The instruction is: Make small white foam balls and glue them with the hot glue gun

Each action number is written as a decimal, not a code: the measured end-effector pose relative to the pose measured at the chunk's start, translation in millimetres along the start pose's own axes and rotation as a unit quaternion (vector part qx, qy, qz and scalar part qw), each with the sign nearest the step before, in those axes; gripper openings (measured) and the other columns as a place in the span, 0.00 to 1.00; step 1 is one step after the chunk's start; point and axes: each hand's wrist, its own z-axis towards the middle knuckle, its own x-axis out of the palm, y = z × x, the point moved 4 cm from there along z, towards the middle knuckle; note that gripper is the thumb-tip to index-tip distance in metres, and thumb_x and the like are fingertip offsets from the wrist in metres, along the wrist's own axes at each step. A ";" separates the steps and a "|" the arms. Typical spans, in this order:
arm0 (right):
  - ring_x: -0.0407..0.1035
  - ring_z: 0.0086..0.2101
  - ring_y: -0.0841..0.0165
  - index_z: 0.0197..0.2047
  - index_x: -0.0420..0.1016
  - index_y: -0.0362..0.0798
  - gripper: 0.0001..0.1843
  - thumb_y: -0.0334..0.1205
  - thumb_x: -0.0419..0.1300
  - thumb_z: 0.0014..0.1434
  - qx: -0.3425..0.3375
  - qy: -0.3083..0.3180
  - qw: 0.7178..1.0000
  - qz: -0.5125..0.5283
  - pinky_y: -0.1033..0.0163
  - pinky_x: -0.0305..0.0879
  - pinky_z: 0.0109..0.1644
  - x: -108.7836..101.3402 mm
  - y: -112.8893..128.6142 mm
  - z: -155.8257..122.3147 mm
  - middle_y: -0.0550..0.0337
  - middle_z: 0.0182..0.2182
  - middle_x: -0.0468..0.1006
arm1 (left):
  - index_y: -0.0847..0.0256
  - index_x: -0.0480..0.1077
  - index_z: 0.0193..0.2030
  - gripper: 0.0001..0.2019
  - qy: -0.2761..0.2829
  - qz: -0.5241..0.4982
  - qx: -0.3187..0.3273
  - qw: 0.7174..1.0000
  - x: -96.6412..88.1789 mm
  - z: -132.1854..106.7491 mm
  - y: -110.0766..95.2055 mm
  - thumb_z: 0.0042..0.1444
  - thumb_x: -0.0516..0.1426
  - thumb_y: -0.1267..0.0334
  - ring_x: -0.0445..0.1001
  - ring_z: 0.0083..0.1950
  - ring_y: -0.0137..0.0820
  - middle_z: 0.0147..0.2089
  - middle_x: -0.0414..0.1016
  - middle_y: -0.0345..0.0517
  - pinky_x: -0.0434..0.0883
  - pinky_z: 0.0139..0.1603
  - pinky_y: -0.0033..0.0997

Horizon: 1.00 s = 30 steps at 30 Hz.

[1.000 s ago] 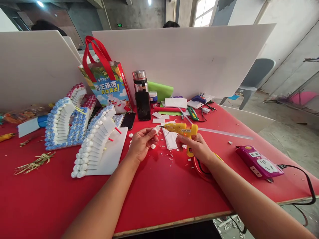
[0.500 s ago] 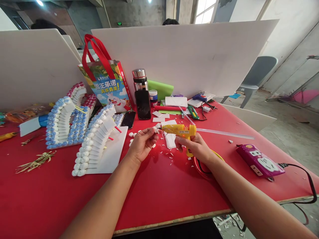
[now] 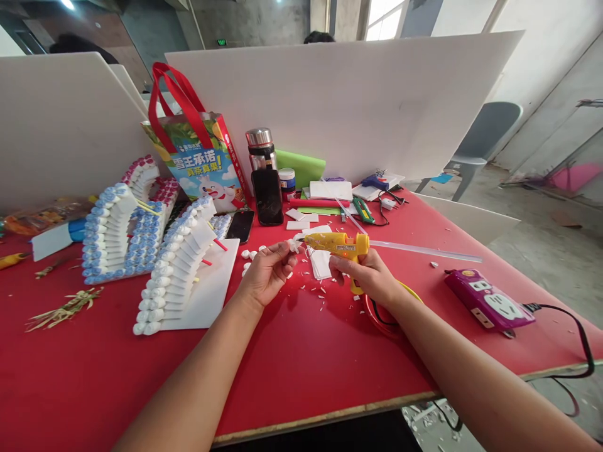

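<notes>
My right hand (image 3: 370,276) grips a yellow hot glue gun (image 3: 338,245) by its handle, a long clear glue stick (image 3: 424,252) jutting out behind it. The gun's nozzle points left and touches a small white foam piece (image 3: 294,244) pinched in the fingertips of my left hand (image 3: 267,274). Both hands hover just above the red table (image 3: 301,351). Small white foam bits (image 3: 249,255) and scraps lie scattered under and beside them.
Left of my hands stand curved white foam models with blue and pink caps (image 3: 174,276). At the back are a printed bag with red handles (image 3: 198,154), a steel flask (image 3: 260,147), two phones (image 3: 267,196), foam sheets and cutters. A purple power strip (image 3: 487,300) lies right. White boards (image 3: 339,107) wall the table.
Both hands have stayed together, drifting slightly up and left in view. The glue gun's nozzle has stayed at the white piece in my left fingers.
</notes>
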 end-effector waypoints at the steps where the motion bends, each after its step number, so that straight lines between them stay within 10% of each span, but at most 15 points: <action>1: 0.64 0.26 0.71 0.27 0.71 0.45 0.20 0.52 0.60 0.64 0.000 -0.002 1.000 0.000 0.63 0.59 0.32 0.1 0.0 -0.5 0.61 0.23 0.71 | 0.71 0.77 0.32 0.04 -0.001 0.003 0.000 1.000 0.8 -0.3 -0.2 0.53 0.66 0.71 0.70 0.24 0.18 0.33 0.79 0.50 0.70 0.21 0.12; 30: 0.58 0.20 0.73 0.22 0.64 0.47 0.25 0.55 0.60 0.63 0.027 -0.023 0.999 -0.035 0.63 0.55 0.25 -3.2 -4.4 -2.3 0.63 0.17 0.66 | 0.69 0.75 0.30 0.07 -0.020 0.014 0.003 1.000 -0.4 0.9 -1.4 0.49 0.68 0.70 0.68 0.24 0.17 0.32 0.78 0.48 0.67 0.21 0.12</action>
